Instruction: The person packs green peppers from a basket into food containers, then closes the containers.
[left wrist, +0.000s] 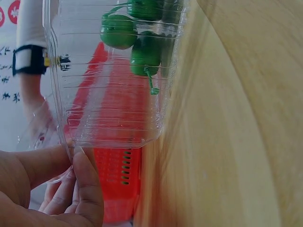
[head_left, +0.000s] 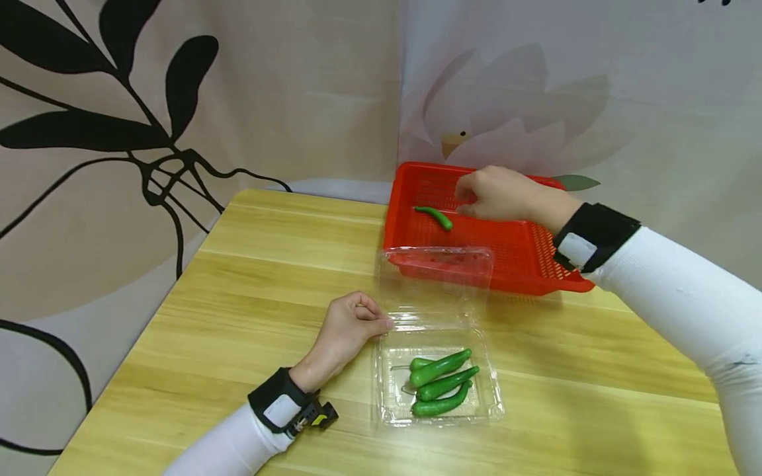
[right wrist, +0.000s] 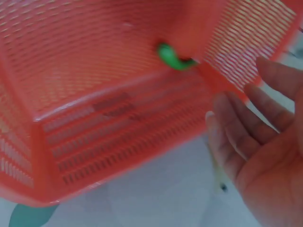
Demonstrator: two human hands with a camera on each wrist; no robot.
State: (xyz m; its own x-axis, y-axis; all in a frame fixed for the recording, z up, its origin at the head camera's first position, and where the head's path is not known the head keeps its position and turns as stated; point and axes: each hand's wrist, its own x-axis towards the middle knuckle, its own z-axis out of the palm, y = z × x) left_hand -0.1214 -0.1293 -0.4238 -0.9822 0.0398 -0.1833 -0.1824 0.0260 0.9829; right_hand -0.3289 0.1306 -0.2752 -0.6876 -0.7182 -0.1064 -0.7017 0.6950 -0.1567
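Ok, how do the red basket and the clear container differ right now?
The red basket is opaque and slotted; the clear container is see-through. The basket is larger than the container. The basket holds one visible green pepper, the container several peppers. Both sit on the wooden table.

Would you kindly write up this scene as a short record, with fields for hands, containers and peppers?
Left hand: pinches the clear container by its edge
Right hand: over the red basket, holding nothing
Lid: open
Peppers in container: four visible, green
Pepper in basket: one visible, green
Surface: wood-grain table
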